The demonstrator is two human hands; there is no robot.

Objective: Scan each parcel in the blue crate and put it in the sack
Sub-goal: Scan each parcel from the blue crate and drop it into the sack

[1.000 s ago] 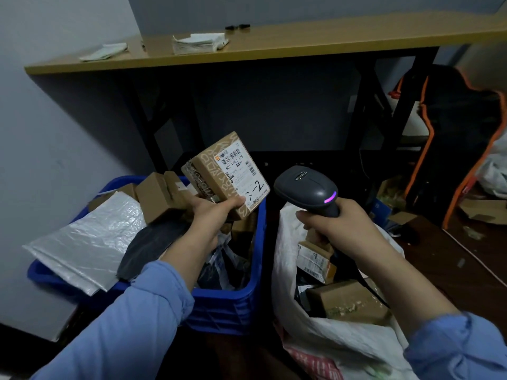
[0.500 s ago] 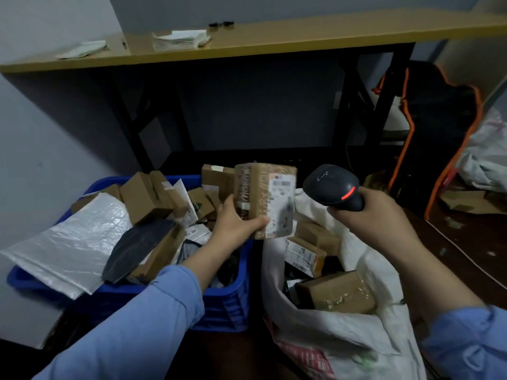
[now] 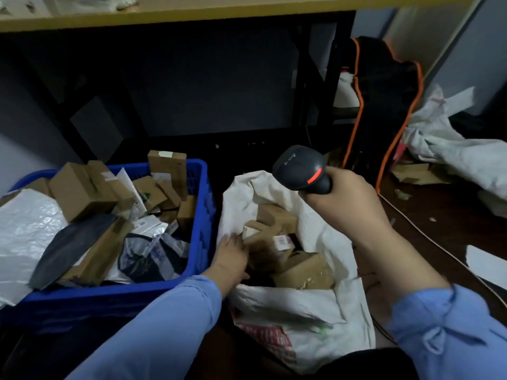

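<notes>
The blue crate (image 3: 203, 212) at the left holds several cardboard boxes and plastic mailers, with a white bubble mailer (image 3: 26, 231) draped over its left rim. Right of it stands the open white sack (image 3: 299, 308), with several cardboard parcels inside. My left hand (image 3: 233, 255) is down inside the sack mouth, its fingers against the left side of a labelled cardboard parcel (image 3: 267, 239) that rests on the others. My right hand (image 3: 349, 200) is raised over the sack's right edge and grips a black barcode scanner (image 3: 300, 170) with a red light showing.
A wooden table top (image 3: 192, 12) on black legs spans the back. A black bag with orange trim (image 3: 384, 105) stands at the right, with crumpled white sacks (image 3: 452, 152) beyond it. A thin cable (image 3: 428, 237) and a white sheet (image 3: 487, 266) lie on the dark floor.
My left hand carried the labelled parcel from above the crate, past the scanner, down into the sack. The scanner's light went from purple to red. My view tilted downward.
</notes>
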